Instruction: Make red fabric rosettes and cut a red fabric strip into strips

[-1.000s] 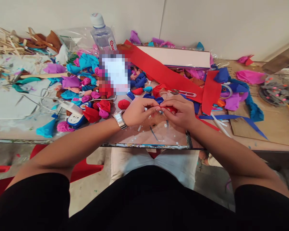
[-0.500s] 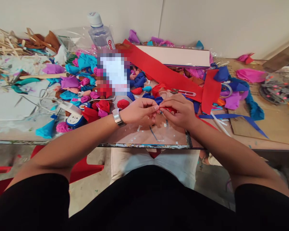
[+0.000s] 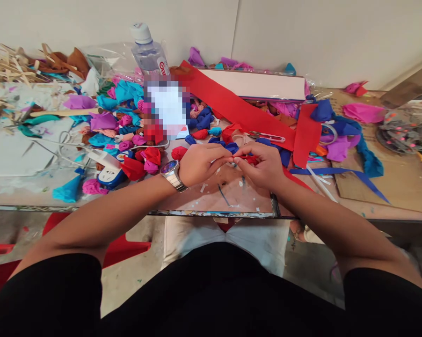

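A small piece of red crepe paper (image 3: pixel 248 159) is pinched between my two hands above the near edge of the table. My left hand (image 3: pixel 201 164), with a metal watch at the wrist, is turned back-up and closes on the paper's left end, its fingertips partly hidden. Fingers curled, my right hand (image 3: pixel 262 164) grips the same paper from the other side, thumb below. Just beyond lie thread snips (image 3: pixel 269 136) with a pale handle and a long red crepe paper strip (image 3: pixel 232 96). A shorter red strip (image 3: pixel 307 133) lies right of them.
Left of my hands are rolled paper flowers (image 3: pixel 151 154), a power socket (image 3: pixel 111 175) with a cord and green-handled pliers (image 3: pixel 39 120). A water bottle (image 3: pixel 149 56) stands behind a blurred phone-like screen (image 3: pixel 169 107). A blue strip (image 3: pixel 347 173) and cardboard (image 3: pixel 400 187) lie right.
My left hand has rolled over, so its back and the watch face now show. The right hand has barely moved and still pinches the red paper.
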A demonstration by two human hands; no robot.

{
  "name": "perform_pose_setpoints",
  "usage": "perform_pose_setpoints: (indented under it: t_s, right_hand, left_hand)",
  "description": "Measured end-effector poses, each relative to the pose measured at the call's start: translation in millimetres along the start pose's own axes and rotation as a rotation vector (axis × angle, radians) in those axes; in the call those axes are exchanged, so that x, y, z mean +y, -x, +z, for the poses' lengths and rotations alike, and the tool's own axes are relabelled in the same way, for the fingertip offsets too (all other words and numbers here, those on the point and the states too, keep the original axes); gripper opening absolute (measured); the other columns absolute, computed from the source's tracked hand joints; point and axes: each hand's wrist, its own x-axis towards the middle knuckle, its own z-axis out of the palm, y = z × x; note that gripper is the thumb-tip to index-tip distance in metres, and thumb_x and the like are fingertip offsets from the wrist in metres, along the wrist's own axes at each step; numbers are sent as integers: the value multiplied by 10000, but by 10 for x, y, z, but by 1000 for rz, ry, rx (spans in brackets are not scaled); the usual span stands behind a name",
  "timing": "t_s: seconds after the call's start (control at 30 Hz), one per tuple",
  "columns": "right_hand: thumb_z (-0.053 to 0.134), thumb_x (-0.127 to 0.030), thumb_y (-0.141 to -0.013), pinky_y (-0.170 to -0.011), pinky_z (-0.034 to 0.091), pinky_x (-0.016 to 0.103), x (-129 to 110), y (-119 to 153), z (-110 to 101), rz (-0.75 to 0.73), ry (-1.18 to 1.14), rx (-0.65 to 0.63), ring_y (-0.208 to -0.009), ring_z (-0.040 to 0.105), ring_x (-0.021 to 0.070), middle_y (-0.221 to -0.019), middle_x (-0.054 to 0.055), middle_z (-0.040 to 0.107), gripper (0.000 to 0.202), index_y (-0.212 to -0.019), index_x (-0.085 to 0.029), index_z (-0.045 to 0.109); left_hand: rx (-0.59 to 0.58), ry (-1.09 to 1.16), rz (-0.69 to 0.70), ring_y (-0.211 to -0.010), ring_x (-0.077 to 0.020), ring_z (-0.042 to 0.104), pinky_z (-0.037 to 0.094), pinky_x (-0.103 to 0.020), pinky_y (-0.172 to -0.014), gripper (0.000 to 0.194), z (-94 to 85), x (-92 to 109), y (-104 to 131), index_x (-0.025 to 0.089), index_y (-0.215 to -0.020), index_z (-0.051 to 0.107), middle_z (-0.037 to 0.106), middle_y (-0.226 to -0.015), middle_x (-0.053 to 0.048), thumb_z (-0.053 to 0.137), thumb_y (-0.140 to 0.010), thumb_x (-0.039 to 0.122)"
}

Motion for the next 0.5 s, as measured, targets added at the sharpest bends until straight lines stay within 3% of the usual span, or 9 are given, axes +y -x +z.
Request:
perform_pose_setpoints:
  t_s: [0.17,0.27,0.4,0.5]
  right_hand:
    - [750,-296,-987,-860,592,360,16,-1,-5,-89,93,38,-855,762,207,-879,21,804,78,-927,-247,746]
    - [737,-293,-992,-895,595,375,32,1,-14,-92,124,35,-873,768,211,-898,16,811,63,-936,-261,739]
    - [743,-299,-987,-929,592,394,44,9,-13,-96,148,28,-906,773,222,-918,20,820,56,-943,-266,738]
    - [738,-329,-989,-911,593,393,47,15,-3,-72,132,20,-889,765,224,-902,22,818,88,-929,-264,735]
  left_hand:
    - [-78,511,-233,-719,-145,747,555,-248,-690,461,15,37,-60,158,-905,767,809,-809,-66,607,-1098,545]
    - [-86,672,-320,-697,-150,748,572,-246,-671,482,43,-2,-69,138,-930,766,805,-794,-81,695,-1033,603]
    - [-52,695,-334,-703,-156,755,590,-256,-682,456,71,-25,-54,136,-967,768,802,-807,-80,749,-998,591]
    - [26,464,-222,-752,-148,746,581,-256,-713,378,52,-4,-41,154,-994,780,810,-887,-72,734,-1022,528]
